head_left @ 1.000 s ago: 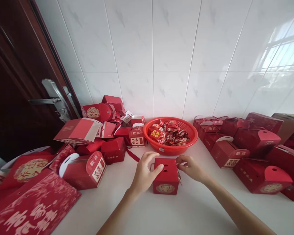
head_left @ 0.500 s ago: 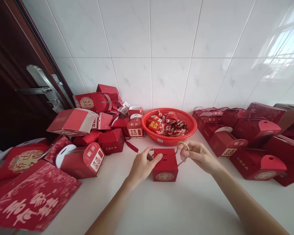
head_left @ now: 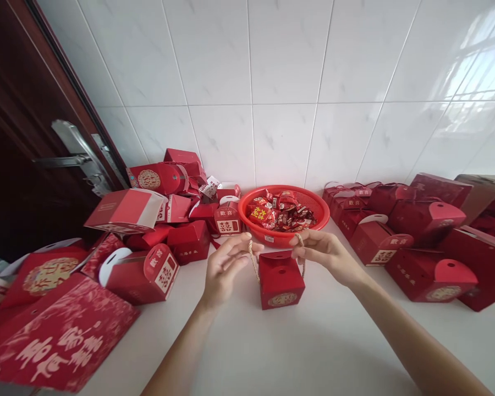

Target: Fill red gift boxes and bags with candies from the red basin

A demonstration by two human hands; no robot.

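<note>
Left fingers [head_left: 236,268] apparently pinch cord [head_left: 254,262] at red box [head_left: 282,278]; right fingers [head_left: 312,253] hold it.

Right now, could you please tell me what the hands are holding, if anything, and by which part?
The red box, by its rope: the right hand pinches it at the right, the left hand apparently at the left.

Slim bare forearms [head_left: 185,341], bare left grip [head_left: 223,270], bare right grip [head_left: 330,256]

Window light [head_left: 478,71] gleams on the pale tiled wall [head_left: 284,55] beside a dark door [head_left: 20,137].
</note>
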